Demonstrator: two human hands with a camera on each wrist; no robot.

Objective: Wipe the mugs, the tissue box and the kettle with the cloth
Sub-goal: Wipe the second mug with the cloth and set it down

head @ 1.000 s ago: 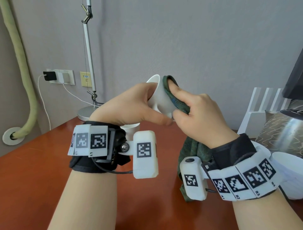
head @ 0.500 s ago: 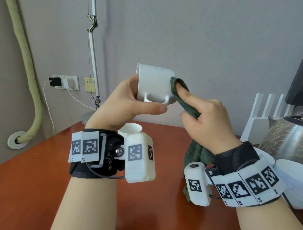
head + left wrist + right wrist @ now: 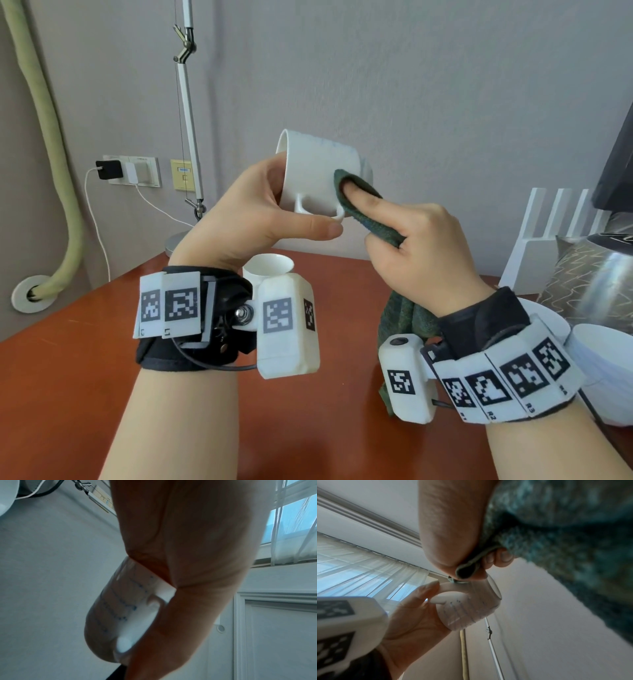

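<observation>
My left hand (image 3: 274, 219) holds a white mug (image 3: 318, 174) up on its side above the table, mouth to the left, handle down, thumb under the handle. My right hand (image 3: 404, 233) grips a dark green cloth (image 3: 363, 205) and presses it with the forefinger against the mug's side near its base. The cloth's loose end hangs down past my right wrist. In the left wrist view the mug (image 3: 120, 608) shows faint blue marks. The right wrist view shows the cloth (image 3: 556, 534) and the mug (image 3: 467, 607). A second white mug (image 3: 269, 267) stands on the table behind my left wrist. A metal kettle (image 3: 592, 281) stands at the right.
The table (image 3: 85, 359) is reddish-brown wood. A white bowl-like object (image 3: 603, 363) lies at the right edge, near my right wrist. A white rack (image 3: 548, 240) stands behind the kettle. A lamp stand (image 3: 186, 120) and wall sockets (image 3: 133, 171) are at the back left.
The mug has turned from base-toward-me to lying sideways with the handle down. My right forefinger with the cloth has moved from the mug's base onto its side wall.
</observation>
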